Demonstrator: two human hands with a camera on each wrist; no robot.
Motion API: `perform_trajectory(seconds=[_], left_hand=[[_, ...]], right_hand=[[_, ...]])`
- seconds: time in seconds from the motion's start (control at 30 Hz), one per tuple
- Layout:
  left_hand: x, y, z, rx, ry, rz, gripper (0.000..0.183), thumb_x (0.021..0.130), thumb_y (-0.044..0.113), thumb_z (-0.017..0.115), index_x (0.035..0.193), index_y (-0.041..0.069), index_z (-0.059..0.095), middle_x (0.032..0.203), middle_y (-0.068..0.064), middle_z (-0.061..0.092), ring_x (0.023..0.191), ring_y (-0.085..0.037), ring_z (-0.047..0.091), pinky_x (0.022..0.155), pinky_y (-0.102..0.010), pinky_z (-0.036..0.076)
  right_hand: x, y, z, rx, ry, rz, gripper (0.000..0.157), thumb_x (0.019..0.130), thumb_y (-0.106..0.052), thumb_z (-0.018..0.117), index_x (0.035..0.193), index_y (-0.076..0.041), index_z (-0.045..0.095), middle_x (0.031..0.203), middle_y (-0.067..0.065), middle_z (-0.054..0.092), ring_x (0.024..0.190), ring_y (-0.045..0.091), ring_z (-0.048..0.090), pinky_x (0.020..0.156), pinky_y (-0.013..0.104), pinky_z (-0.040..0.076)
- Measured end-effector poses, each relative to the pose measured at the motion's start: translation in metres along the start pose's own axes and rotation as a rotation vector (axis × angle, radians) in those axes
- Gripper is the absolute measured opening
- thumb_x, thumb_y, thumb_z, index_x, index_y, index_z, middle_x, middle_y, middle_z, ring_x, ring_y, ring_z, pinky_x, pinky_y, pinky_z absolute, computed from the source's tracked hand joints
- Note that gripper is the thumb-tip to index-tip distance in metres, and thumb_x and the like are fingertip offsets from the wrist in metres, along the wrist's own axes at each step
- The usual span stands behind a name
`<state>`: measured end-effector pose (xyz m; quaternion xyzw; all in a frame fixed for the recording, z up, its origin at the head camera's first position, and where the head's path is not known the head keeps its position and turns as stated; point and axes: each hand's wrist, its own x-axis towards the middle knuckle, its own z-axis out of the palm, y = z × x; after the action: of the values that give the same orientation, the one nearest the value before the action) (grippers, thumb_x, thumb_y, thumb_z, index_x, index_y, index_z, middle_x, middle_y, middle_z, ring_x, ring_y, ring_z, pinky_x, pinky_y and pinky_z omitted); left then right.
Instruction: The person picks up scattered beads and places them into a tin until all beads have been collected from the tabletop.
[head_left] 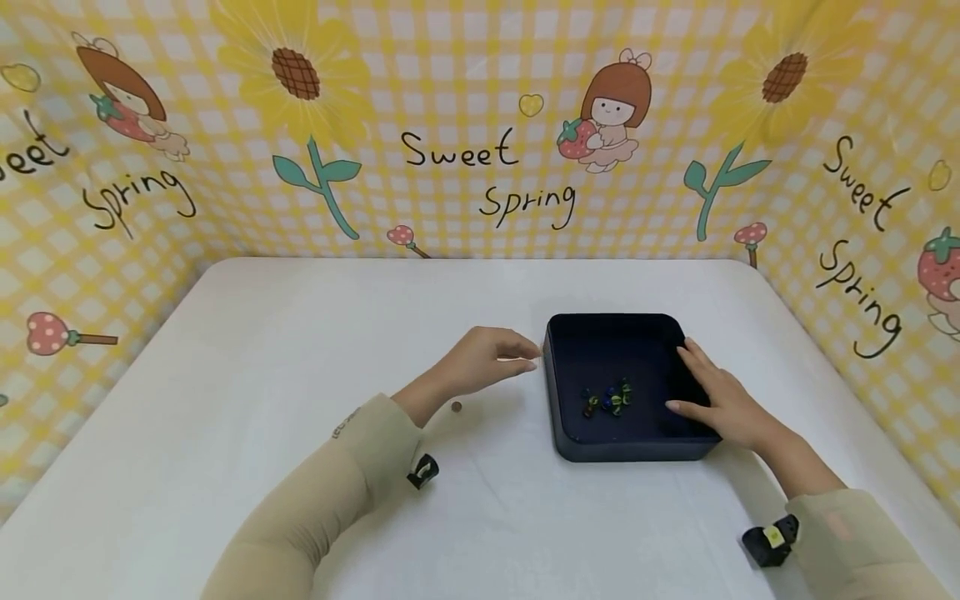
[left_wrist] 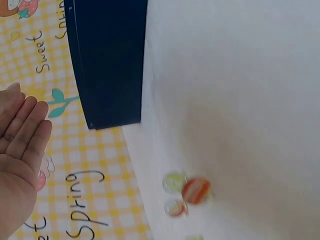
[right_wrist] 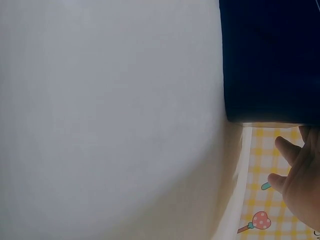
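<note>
A dark blue square tray [head_left: 630,448] stands on the white table. Several small glass marbles [head_left: 617,398], green, blue and reddish, lie inside it toward the near left. Just outside its left wall is my left hand [head_left: 487,358], fingers loosely bent and thumb apart, with nothing visible between them. Over the right rim rests my right hand [head_left: 731,408], its thumb reaching inside and its fingers spread along that side. In the left wrist view, a red-striped marble [left_wrist: 196,190], a pale green marble [left_wrist: 173,181] and another marble [left_wrist: 175,207] lie together on the table.
One small brown marble [head_left: 457,407] shows beside my left forearm. The white table [head_left: 300,325] meets a yellow checked cloth wall [head_left: 457,75] at the back and sides. A black wrist camera [head_left: 770,540] hangs at the right cuff, another wrist camera [head_left: 423,472] at the left cuff.
</note>
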<state>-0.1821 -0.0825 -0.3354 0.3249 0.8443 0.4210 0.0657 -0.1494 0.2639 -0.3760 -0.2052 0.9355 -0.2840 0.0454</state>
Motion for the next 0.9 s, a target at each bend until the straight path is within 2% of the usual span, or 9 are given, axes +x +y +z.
perform_trajectory(seconds=[0.13,0.37,0.63,0.9], left_hand=[[-0.008,-0.005,-0.005,-0.021,0.023,-0.015,0.021,0.081,0.015,0.061,0.099,0.005,0.063,0.096,-0.006,0.062,0.091,-0.011,0.057,0.08,-0.019,0.043],[-0.021,-0.013,-0.013,-0.019,0.017,-0.058,0.021,0.081,0.017,0.061,0.1,0.007,0.063,0.099,-0.007,0.061,0.093,-0.012,0.056,0.079,-0.021,0.044],[-0.032,-0.027,-0.026,-0.061,-0.028,-0.166,0.023,0.081,0.016,0.061,0.099,0.002,0.063,0.1,-0.009,0.061,0.09,-0.013,0.058,0.074,-0.023,0.047],[-0.041,-0.045,-0.037,0.005,-0.022,-0.253,0.022,0.081,0.013,0.061,0.1,0.003,0.063,0.099,-0.006,0.062,0.092,-0.014,0.057,0.076,-0.027,0.046]], right_hand=[[0.0,0.0,0.0,0.002,-0.001,0.001,0.08,0.084,-0.031,0.056,0.137,0.001,0.007,0.141,0.02,-0.002,0.124,0.042,0.003,0.092,0.062,0.01],[0.0,0.001,0.0,0.006,-0.006,0.009,0.08,0.084,-0.032,0.056,0.137,0.0,0.006,0.142,0.018,-0.004,0.124,0.042,0.002,0.092,0.062,0.009],[-0.001,0.001,-0.001,0.011,-0.004,0.0,0.079,0.084,-0.031,0.056,0.137,0.0,0.006,0.142,0.019,-0.003,0.124,0.043,0.002,0.092,0.063,0.009],[0.0,0.002,0.0,0.002,-0.005,-0.003,0.08,0.084,-0.031,0.056,0.137,0.001,0.007,0.142,0.018,-0.003,0.124,0.043,0.003,0.092,0.062,0.009]])
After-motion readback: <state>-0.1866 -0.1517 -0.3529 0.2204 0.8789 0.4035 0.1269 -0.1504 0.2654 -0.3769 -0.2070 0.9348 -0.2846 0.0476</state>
